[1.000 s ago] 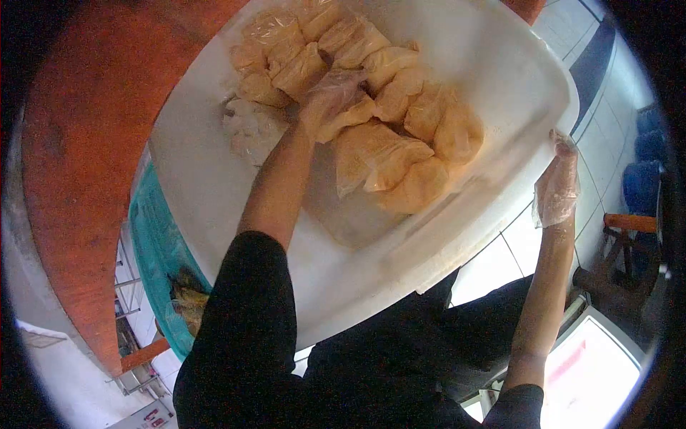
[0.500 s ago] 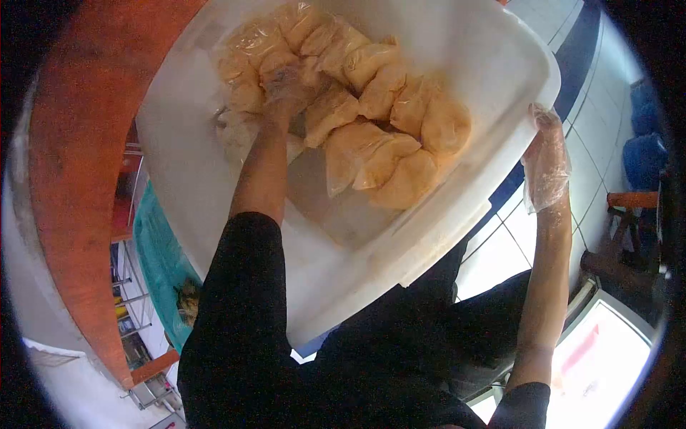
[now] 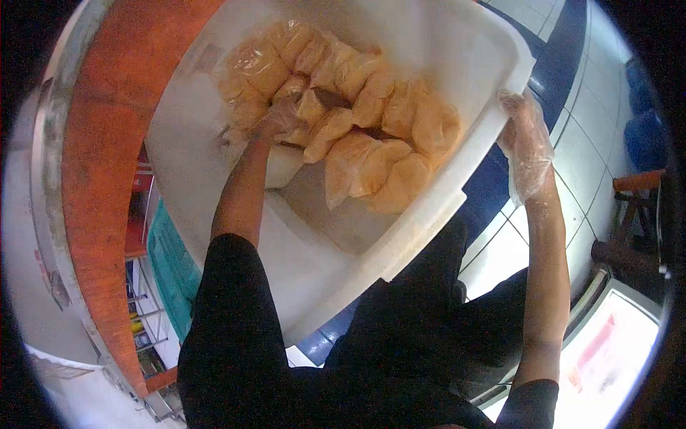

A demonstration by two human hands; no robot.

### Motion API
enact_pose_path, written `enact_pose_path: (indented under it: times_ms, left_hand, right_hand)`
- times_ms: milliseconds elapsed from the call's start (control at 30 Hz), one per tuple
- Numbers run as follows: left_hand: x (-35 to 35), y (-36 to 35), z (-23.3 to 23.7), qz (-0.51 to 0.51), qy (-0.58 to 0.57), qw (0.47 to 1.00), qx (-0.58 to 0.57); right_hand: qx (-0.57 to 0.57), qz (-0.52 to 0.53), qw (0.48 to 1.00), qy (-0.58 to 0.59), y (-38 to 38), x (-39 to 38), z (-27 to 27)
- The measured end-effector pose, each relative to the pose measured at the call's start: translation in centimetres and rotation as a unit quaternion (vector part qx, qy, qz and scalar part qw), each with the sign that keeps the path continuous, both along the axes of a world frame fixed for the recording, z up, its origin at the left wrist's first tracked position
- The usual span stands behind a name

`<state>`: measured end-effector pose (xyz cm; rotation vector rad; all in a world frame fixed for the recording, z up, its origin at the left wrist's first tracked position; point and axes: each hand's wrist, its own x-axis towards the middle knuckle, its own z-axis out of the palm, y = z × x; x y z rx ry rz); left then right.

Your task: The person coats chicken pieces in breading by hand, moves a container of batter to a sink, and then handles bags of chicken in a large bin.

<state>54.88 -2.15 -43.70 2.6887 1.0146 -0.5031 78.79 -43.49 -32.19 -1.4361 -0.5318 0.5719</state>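
A large white tub holds several clear plastic bags of pale tan contents. My left hand reaches inside, among the bags on the left side of the pile; its fingers are blurred and partly hidden, and what they grip is unclear. Around the right rim of the tub, my right hand is closed, wearing a clear plastic glove dusted with something pale.
An orange-red surface runs along the left. Below it stand a teal crate and a metal rack. At the right are white floor tiles, blue objects, a wooden stool and a bright glass panel.
My left hand has shifted slightly down among the bags. The tub's right rim and my right hand appear further left, and more of the orange-red surface's left edge shows.
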Motion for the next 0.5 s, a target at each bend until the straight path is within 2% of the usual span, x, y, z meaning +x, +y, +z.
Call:
enact_pose_path:
  times_ms: [100, 133, 200, 233, 333, 500]
  left_hand:
    - [-1.5, 1.6, -3.0, -0.041, -0.064, 0.997, -0.001]
    - [-1.5, 1.2, -2.5, -0.035, -0.061, 0.998, 0.0]
    - [-0.7, 0.5, -1.1, 0.185, -0.041, 0.971, -0.145]
    - [-1.3, 0.7, -1.4, 0.189, -0.042, 0.97, -0.146]
    - [-3.8, 2.3, -4.2, 0.082, -0.016, 0.993, 0.079]
    - [-3.4, 2.0, -6.4, 0.074, -0.019, 0.988, 0.134]
  right_hand:
    - [-0.003, -0.021, 0.999, 0.025, 0.5, -0.3, 0.7]
    - [-0.009, -0.043, 0.998, 0.044, 0.5, -0.5, 0.7]
    - [0.029, -0.009, 0.999, 0.031, 0.1, -0.5, 0.2]
    - [0.006, -0.009, 0.999, 0.045, 0.0, -0.6, 0.2]
    - [-0.026, 0.0, 0.999, 0.044, -0.4, -0.6, 0.0]
    - [0.028, -0.001, 0.998, 0.064, -0.6, -0.5, -0.4]
